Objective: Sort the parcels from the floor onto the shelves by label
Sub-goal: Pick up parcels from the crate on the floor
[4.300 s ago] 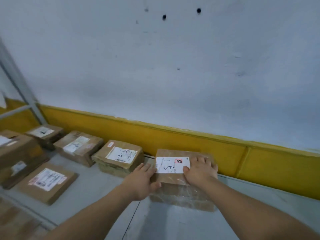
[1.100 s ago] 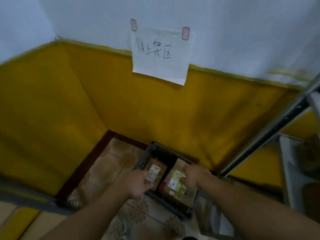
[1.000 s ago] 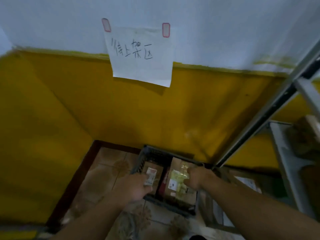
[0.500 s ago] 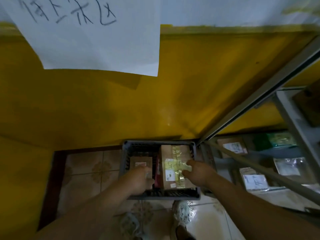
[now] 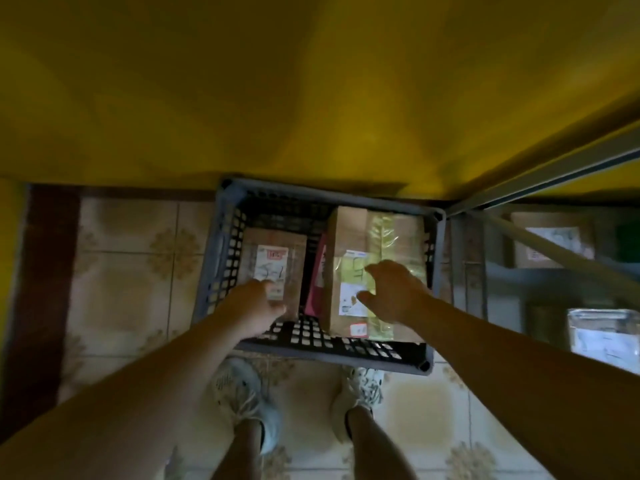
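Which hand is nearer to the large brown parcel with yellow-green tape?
Right. The right hand is over the large brown taped parcel; the left hand is at the smaller brown cardboard parcel.

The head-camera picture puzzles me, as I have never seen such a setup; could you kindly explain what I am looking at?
There is no machine here. A person wears one wide-angle camera on the head, so you look down along both bare arms to their shoes on the tiled floor. Against the yellow wall stands a dark plastic crate. In it lie a small cardboard parcel on the left, a larger taped parcel on the right, and something pink wedged between them. The left hand is at the near end of the small parcel; whether it holds it I cannot tell. The right hand, fingers spread, is over the larger parcel. Nothing is lifted. At the right is a metal shelf rack with more parcels.
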